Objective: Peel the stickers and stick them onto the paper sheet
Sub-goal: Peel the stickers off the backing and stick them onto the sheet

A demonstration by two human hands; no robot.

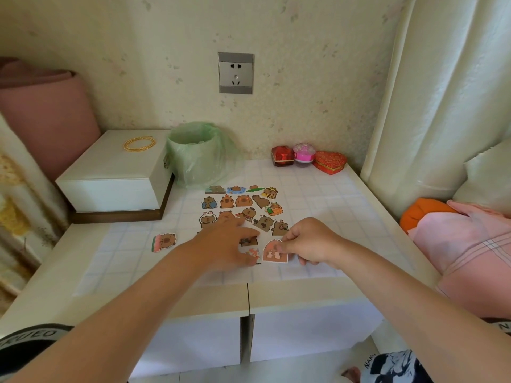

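Far left on the bench, a loose capybara sticker lies by itself, well apart from the paper sheet. Next comes your left hand, fingers spread and fairly straight, pressing flat on the near part of the sheet and holding nothing. The sheet is thin and light and would probably slide on the smooth gridded cover, so that pinning hand matters. Rows of stickers already cover its far half. To the right, your right hand pinches the pink arch sticker by its upper right edge, thumb on top, just above the sheet's near right corner. Whether its backing is off cannot be told. It is flimsy and will likely curl and cling to skin, so hold it only at the rim and keep fingers off the glue side
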